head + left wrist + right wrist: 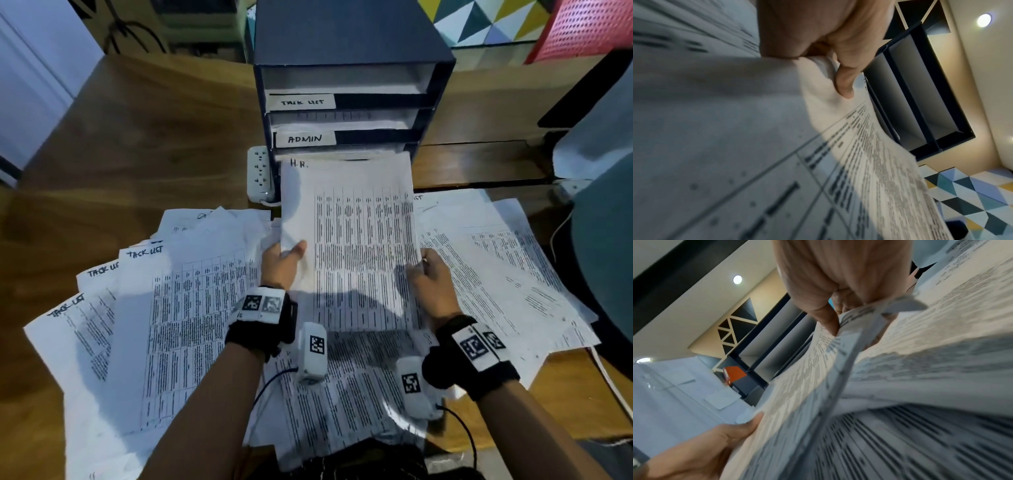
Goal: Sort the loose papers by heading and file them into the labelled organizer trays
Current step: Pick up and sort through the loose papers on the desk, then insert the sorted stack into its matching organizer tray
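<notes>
Wood desk (144, 144) is buried in loose papers (178, 308), with a dark organizer (352, 44) at the back holding stacked trays labelled TASK LIST (301, 102) and ADMIN (305, 138). A sheaf (356, 246) marked "H.R." at its top corner is held lengthwise, its far edge at the mouth of the bottom tray (342, 156), whose label is hidden. Left hand (282, 263) pinches the sheaf's left edge, thumb on top; right hand (433, 284) pinches the right edge the same way. Likely reason for the two-sided grip: it keeps the sheets squared and stiff enough to slide into a low slot without fanning or buckling. TASK LIST sheets (144, 253) lie overlapped on the left with headings exposed, probably so they read at a glance. Head view gives labels, heading and alignment with the tray, but not the underside fingers. Left wrist view shows the thumb (844, 86) pressed on the paper and the tray openings ahead, no labels. Right wrist view shows several sheet edges splaying in the grip, so it is more than one page, plus the left hand at the opposite edge. Filing looks far from done; most paper is unsorted.
</notes>
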Demonstrator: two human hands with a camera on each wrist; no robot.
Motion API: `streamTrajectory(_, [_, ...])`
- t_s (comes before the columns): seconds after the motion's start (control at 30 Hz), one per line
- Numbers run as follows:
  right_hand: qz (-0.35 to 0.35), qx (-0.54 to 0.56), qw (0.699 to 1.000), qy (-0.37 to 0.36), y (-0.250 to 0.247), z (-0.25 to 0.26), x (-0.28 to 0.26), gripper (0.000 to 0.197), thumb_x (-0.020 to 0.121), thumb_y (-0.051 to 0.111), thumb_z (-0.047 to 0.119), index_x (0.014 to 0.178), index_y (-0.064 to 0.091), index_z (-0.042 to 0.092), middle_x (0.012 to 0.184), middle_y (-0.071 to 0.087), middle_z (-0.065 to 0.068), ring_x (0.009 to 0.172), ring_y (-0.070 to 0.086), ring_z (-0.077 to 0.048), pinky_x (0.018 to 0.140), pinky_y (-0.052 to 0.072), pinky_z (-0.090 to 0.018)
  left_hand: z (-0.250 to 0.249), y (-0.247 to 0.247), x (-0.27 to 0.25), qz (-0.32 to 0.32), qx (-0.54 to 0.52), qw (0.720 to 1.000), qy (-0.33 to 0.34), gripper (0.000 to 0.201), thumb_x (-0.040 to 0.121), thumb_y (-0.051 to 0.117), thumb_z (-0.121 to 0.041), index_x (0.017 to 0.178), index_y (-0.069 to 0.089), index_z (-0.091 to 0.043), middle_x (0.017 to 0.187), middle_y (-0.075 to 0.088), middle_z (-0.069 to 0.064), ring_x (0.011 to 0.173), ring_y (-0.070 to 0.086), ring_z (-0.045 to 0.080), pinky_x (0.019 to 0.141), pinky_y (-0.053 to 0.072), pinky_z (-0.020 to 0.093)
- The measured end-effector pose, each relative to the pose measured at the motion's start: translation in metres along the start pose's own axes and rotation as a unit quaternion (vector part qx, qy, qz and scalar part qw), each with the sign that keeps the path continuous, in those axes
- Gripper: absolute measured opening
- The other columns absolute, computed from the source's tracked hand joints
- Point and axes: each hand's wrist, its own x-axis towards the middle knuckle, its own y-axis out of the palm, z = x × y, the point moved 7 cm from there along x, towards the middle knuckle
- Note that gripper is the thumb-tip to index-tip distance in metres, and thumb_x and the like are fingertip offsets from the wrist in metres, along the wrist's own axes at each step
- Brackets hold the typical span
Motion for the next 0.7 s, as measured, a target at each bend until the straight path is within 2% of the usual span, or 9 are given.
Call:
streamTrajectory(0.07, [0.007,0.021,1.0,0.0,0.001,0.014,0.01,0.015,0.093,0.043,0.0,0.106,0.05,0.001,0.106,0.054,-0.035,0.096,0.054,-0.049,0.086,0.046,-0.046,-0.017,0.001,0.013,0.006,0.023,1.0,0.003,0.037,0.091,0.055,-0.028,0.112,0.055,0.003,0.107,0.063,0.013,0.108,0.055,0.023,0.104,0.037,0.04])
streamTrajectory(0.13, [0.011,0.049,0.999,0.004,0.004,0.023,0.021,0.015,0.093,0.045,0.002,0.087,0.051,0.014,0.092,0.06,-0.023,0.081,0.056,-0.036,0.069,0.044,-0.034,-0.033,0.002,0.026,0.004,0.033,0.999,0.001,0.056,0.09,0.056,-0.031,0.124,0.046,0.012,0.127,0.054,0.027,0.12,0.051,0.035,0.105,0.036,0.043])
streamTrajectory(0.2, [0.024,0.088,0.996,0.022,0.006,0.025,0.031,0.018,0.093,0.046,0.004,0.081,0.049,0.018,0.089,0.062,-0.019,0.07,0.054,-0.021,0.061,0.042,-0.027,-0.044,0.003,0.043,0.005,0.034,0.999,0.006,0.054,0.091,0.056,-0.028,0.125,0.045,0.012,0.133,0.049,0.028,0.124,0.047,0.038,0.104,0.037,0.04])
streamTrajectory(0.3, [0.069,0.125,0.989,0.049,0.014,0.025,0.035,0.013,0.093,0.048,0.004,0.101,0.051,0.014,0.096,0.065,-0.014,0.052,0.059,-0.009,0.043,0.042,-0.02,-0.063,0.004,0.064,0.007,0.039,0.999,0.021,0.046,0.092,0.053,-0.028,0.127,0.049,0.002,0.134,0.051,0.019,0.126,0.048,0.032,0.104,0.038,0.035])
streamTrajectory(0.4, [0.067,0.133,0.987,0.053,0.016,0.029,0.047,0.036,0.092,0.047,-0.001,0.128,0.04,0.003,0.063,0.062,-0.003,0.037,0.054,-0.01,0.039,0.035,-0.023,-0.08,0.004,0.079,-0.008,0.034,0.999,0.023,0.047,0.091,0.054,-0.029,0.127,0.049,-0.001,0.134,0.052,0.017,0.125,0.049,0.03,0.104,0.039,0.033])
streamTrajectory(0.47, [0.053,0.143,0.988,0.032,0.018,0.041,0.061,0.017,0.091,0.045,-0.005,0.105,0.049,0.004,0.063,0.056,-0.006,0.034,0.051,-0.009,0.035,0.032,-0.019,-0.086,0.006,0.088,-0.012,0.02,0.999,0.022,0.045,0.09,0.055,-0.029,0.124,0.052,0.0,0.129,0.056,0.017,0.122,0.052,0.03,0.104,0.04,0.034])
streamTrajectory(0.53, [0.022,0.162,0.986,0.033,0.019,0.052,0.083,0.016,0.09,0.043,-0.008,0.095,0.05,0.005,0.074,0.055,-0.012,0.036,0.052,-0.01,0.036,0.035,-0.018,-0.085,0.009,0.095,-0.007,0.002,1.0,0.022,0.044,0.089,0.057,-0.03,0.121,0.055,0.001,0.116,0.061,0.014,0.113,0.057,0.029,0.103,0.043,0.039])
streamTrajectory(0.63, [-0.006,0.25,0.965,0.073,0.031,0.057,0.123,0.02,0.092,0.037,-0.01,0.105,0.042,0.004,0.076,0.051,-0.016,0.04,0.056,-0.016,0.04,0.04,-0.021,-0.068,0.013,0.102,0.024,-0.042,0.999,-0.012,0.027,0.09,0.056,-0.024,0.108,0.057,-0.004,0.101,0.055,0.006,0.089,0.059,0.023,0.074,0.053,0.027])
streamTrajectory(0.7, [-0.042,0.235,0.968,0.084,0.036,0.06,0.142,0.023,0.093,0.035,-0.009,0.108,0.03,0.009,0.068,0.058,-0.017,0.042,0.062,-0.019,0.039,0.044,-0.021,-0.063,0.018,0.102,0.056,-0.094,0.994,-0.014,0.005,0.093,0.048,-0.012,0.094,0.053,-0.009,0.09,0.058,0.005,0.064,0.062,0.012,0.056,0.049,0.018])
